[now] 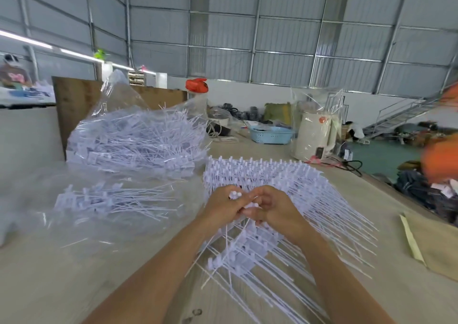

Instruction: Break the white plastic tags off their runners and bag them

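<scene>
Holding: my left hand [223, 206] and right hand [275, 209] meet over the table, fingers curled round one runner of white tags [244, 247] — its knobbed end pokes out between the thumbs.
Axis of held runner: the tags hang down from my hands toward me, and their thin tails fan outward, mostly to the lower left and lower right.
Unbroken stack: a big pile of runners [285, 180] lies just beyond and under my hands; heads sit in a row at the far edge, and the long tails run toward me and to the right.
Loose tags, near bag: a flat clear bag [74, 224] to my left holds a small bundle of tags [109, 199] lying crosswise, heads left, tails right.
Full bag: behind it a bulging clear bag [119, 95] of tags [138, 142], tails pointing up and right.
Surface: pale wooden table [49, 286] — a brown board [74, 100] stands at its far left and a tan envelope [436, 244] lies at its right edge.
Room: a grey corrugated-metal hall; a blue basket [271, 134] and a wrapped cream appliance [313, 135] sit farther along the table, and a metal staircase [401, 115] stands at the far right.
</scene>
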The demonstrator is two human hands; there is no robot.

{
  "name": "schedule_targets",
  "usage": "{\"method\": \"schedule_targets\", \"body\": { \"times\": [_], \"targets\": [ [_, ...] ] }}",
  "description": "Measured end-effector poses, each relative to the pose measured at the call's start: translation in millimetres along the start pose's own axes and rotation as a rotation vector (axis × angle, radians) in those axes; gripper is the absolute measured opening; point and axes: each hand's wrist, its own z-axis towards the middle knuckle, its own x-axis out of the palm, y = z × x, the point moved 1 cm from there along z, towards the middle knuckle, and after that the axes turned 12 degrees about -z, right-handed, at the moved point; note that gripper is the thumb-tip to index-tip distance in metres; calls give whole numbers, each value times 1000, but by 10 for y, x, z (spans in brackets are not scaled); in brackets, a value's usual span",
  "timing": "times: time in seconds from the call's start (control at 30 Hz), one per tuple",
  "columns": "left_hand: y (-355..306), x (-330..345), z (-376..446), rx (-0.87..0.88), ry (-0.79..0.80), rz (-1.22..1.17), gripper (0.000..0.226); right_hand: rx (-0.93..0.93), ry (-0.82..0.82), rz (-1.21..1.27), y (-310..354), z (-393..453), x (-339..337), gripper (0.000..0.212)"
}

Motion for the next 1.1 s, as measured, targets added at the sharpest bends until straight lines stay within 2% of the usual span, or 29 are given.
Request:
{"method": "schedule_targets", "body": {
  "times": [0.17, 0.27, 0.33, 0.4, 0.47, 0.57, 0.63, 0.7, 0.73, 0.8, 0.87, 0.97, 1.03, 1.1],
  "targets": [
    [4, -15, 18, 76, -91, -68, 34, 78, -106, -136, -9, 45, 18, 17],
    [0, -9, 22, 48, -97, -85, 39, -32, -102, -281, 17, 35, 7, 21],
    [-11, -7, 31, 4, -97, -108, 45, -95, -109, -330, 50, 14, 21, 13],
    [-31, -14, 54, -61, -128, -157, 50, -145, -143, -396, 82, 4, 34, 9],
    [-57, -25, 54, -185, -139, -220, 40, -225, -181, -570, 130, -11, 39, 10],
    [-65, -185, 70, -420, -165, -456, 25, -416, -321, -759, 238, -30, -51, 11],
    [-51, -377, 105, -413, -263, -497, 23, -376, -416, -600, 264, -33, -182, 16],
    [-50, -458, 123, -318, -306, -485, 22, -246, -439, -194, 250, -35, -319, 24],
    [-53, -428, 121, -285, -285, -495, 23, -184, -414, -1, 228, -42, -360, 32],
    [-49, -248, 101, -263, -147, -457, 32, -99, -315, 156, 178, -50, -333, 38],
    [-69, -45, 65, -262, 13, -378, 52, -133, -213, 81, 187, -61, -179, 11],
    [-90, 76, 54, -287, 194, -383, 79, -189, -243, -105, 157, -14, -17, 29],
    [-99, 86, 37, -316, 280, -384, 77, -160, -344, -227, 129, 25, -21, 21],
    [-101, 79, 2, -290, 336, -376, 51, -140, -362, -303, 119, 43, -33, 22]
  ]
}}
